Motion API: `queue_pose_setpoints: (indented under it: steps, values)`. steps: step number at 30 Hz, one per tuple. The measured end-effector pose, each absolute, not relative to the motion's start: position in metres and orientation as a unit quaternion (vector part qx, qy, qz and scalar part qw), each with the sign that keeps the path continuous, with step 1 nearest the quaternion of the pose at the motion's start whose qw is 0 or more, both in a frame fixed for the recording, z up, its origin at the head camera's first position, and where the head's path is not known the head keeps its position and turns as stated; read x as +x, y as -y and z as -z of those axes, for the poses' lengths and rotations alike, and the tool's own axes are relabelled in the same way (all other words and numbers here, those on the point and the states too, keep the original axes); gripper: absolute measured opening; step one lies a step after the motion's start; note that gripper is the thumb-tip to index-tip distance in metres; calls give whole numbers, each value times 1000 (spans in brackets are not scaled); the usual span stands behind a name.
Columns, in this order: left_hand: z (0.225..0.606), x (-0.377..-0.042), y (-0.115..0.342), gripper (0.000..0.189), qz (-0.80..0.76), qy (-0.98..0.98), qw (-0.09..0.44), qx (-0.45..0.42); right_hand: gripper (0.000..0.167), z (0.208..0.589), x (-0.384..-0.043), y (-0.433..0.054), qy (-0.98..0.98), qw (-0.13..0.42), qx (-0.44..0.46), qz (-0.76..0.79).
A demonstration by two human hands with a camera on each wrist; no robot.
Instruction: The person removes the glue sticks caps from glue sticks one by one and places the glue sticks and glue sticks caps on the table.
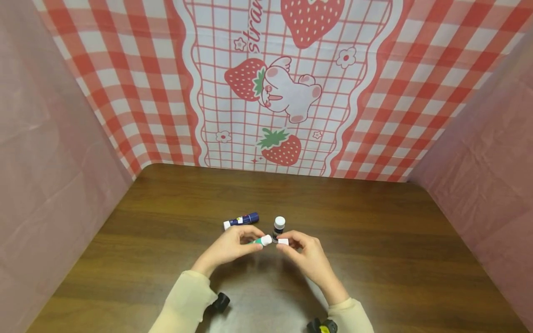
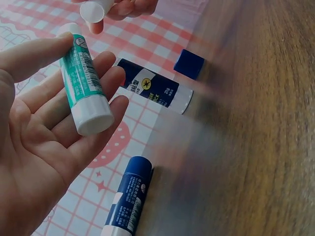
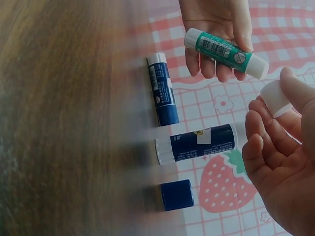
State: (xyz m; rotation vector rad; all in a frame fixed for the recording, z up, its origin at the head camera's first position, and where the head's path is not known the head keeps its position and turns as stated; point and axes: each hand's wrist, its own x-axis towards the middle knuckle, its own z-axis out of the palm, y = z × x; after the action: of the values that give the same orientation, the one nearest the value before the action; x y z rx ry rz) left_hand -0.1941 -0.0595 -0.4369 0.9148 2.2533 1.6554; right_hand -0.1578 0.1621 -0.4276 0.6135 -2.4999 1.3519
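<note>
My left hand [image 1: 228, 246] pinches a green glue stick [image 2: 84, 69] between thumb and fingers, its bare white end tilted up toward the right hand. In my right hand [image 1: 310, 259] a small white cap [image 3: 275, 98] is pinched, a short gap away from that end. Just beyond the hands stands a dark blue glue stick [image 1: 279, 225] upright, with its white top showing and no cap on it. A blue cap [image 2: 189, 64] stands on the table beside it; the right hand hides this cap in the head view.
Another blue glue stick [image 1: 243, 220], its blue cap on, lies on the wooden table [image 1: 358, 217] beyond the left hand. Behind the table hangs a red-and-white checked cloth [image 1: 158, 92] with strawberries. Pink cloth walls [image 1: 487, 125] flank both sides.
</note>
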Motion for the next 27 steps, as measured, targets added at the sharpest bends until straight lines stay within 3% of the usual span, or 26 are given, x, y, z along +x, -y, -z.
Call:
queue_pose_setpoints:
  steps: [8, 27]
  values:
    - [437, -194, 58, 22, -564, -761, 92, 306, 13, 429, -158, -163, 857, 124, 209, -455]
    - [434, -188, 50, 22, -555, -775, 61, 296, 22, 432, -161, -164, 862, 171, 189, -439]
